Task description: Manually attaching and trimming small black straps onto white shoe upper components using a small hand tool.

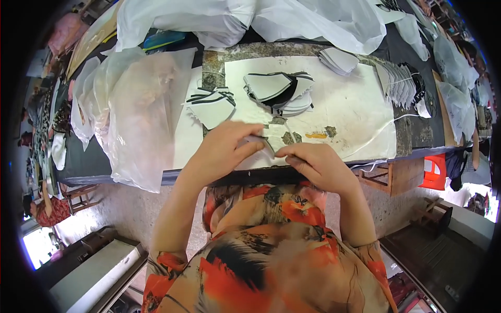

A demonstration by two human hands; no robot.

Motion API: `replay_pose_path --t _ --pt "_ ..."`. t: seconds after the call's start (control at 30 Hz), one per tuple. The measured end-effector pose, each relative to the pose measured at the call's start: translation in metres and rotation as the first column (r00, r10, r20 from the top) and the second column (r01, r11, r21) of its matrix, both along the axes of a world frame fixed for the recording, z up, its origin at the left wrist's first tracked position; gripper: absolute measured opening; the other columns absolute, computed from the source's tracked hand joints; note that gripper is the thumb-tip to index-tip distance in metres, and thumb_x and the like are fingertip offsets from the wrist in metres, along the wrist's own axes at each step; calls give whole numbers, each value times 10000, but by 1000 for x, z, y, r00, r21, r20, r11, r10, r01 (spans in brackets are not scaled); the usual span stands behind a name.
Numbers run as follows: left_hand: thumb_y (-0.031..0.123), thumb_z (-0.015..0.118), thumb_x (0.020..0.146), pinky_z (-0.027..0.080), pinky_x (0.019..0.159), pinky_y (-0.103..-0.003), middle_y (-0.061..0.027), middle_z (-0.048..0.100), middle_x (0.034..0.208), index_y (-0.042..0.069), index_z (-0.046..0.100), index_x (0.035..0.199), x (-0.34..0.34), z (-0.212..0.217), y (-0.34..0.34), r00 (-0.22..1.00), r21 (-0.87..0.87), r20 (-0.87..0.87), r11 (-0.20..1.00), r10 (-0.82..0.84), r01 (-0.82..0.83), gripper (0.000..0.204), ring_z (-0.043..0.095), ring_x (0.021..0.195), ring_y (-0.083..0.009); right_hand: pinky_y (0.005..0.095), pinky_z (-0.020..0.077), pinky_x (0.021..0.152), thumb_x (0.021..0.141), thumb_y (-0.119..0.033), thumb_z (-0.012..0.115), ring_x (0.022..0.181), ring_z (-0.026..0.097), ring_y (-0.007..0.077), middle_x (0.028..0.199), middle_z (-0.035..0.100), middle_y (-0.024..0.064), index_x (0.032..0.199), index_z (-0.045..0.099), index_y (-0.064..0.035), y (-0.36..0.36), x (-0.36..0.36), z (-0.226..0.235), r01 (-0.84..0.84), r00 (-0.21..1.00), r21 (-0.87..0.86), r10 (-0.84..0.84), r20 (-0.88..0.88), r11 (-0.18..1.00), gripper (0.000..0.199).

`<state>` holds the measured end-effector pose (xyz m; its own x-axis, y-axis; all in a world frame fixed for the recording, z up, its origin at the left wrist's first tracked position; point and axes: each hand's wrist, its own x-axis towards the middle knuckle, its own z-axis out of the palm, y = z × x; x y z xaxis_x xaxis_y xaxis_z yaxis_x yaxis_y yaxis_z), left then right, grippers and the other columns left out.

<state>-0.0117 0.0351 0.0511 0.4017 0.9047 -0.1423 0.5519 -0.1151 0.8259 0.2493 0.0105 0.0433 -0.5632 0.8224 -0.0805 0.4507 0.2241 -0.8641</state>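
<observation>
Left hand (223,151) holds one small whitish flat piece (268,149), dark-edged, between thumb and forefinger. Right hand (319,163) at its right end, can't tell if pinching. Beyond, four whitish stacks: left stack (213,110), centre stack (269,86), far stack (338,61), right stack (395,83).

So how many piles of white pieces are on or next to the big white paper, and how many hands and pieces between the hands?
Piles: 4 (left pile, middle pile, back pile, right pile)
Hands: 2 (left hand, right hand)
Piece between them: 1
Total: 7
</observation>
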Motion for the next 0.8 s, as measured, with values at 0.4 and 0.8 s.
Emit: replay_pose_path --t 0.4,0.8 --pt "151 750 906 487 833 -311 -40 655 963 59 732 1098 3 -3 -6 988 -41 136 997 67 -62 214 606 908 -176 385 559 768 940 -131 648 892 702 311 1008 732 94 1145 692 -96 0 -4 5 -121 993 38 122 -4 992 213" --pt "117 729 973 498 739 -223 28 681 875 24 721 983 -1 -13 -46 763 -712 385 693 518 -111 94 600 819 -45 344 541 705 947 -70 655 784 681 211 920 703 66 1184 664 -94 -5 -31 5 -104 986 -180 77 -146 978 238"
